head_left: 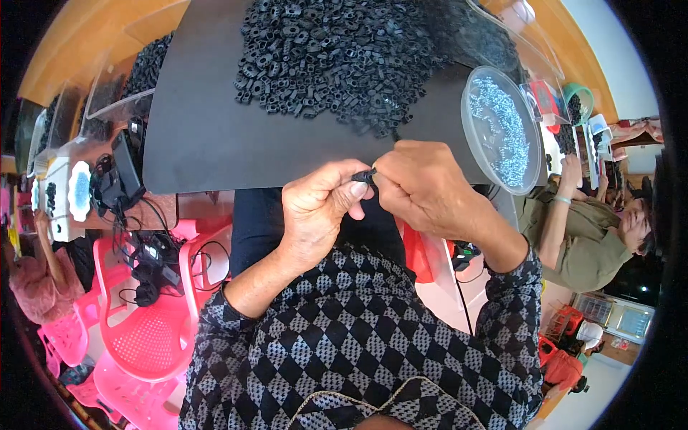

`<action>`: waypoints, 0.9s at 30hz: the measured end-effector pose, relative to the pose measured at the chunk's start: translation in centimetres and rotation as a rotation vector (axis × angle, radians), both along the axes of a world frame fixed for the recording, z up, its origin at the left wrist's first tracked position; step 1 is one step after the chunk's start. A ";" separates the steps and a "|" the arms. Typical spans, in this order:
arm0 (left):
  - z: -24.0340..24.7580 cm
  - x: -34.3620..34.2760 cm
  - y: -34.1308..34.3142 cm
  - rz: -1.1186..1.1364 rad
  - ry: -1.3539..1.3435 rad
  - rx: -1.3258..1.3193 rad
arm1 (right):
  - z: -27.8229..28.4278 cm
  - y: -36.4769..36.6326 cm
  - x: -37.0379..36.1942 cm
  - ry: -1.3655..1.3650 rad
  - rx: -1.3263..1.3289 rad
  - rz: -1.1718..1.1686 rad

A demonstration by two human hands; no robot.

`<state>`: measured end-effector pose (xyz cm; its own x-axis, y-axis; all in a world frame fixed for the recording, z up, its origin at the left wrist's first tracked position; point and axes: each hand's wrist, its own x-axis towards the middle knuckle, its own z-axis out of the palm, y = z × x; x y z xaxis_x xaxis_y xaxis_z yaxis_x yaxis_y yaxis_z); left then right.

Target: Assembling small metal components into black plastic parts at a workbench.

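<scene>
Between the thumb and fingers of my left hand [319, 208] is a small black plastic part [364, 175], held just off the near edge of the dark table [193, 136]. My right hand [421, 188] is closed up against that part, its fingers curled. Whatever its fingertips pinch is hidden behind the knuckles. Beyond both hands a large heap of small black plastic parts [322, 64] covers the far middle of the table. Right of my right hand stands a round clear tray [469, 129] holding many tiny shiny silver pieces [505, 136].
Clear bins [118, 107] of black parts stand at the left. Pink plastic chairs [147, 337] and a bundle of black cables [107, 186] are there too. A co-worker in an olive shirt [591, 244] sits at the right; another person in pink [46, 287] is far left.
</scene>
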<state>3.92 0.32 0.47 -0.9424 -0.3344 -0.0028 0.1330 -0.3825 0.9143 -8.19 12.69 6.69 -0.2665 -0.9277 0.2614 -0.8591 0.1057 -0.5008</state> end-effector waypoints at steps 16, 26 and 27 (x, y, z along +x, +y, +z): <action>-0.7 0.0 0.8 0.207 0.021 -0.479 | -1.9 0.5 1.4 0.262 -0.052 0.023; 0.6 -0.3 -0.2 0.017 -0.165 -0.242 | -0.8 0.7 0.7 0.170 0.104 -0.009; 0.9 -0.4 -0.4 -0.011 -0.187 -0.124 | -0.5 0.6 0.7 0.170 0.101 -0.006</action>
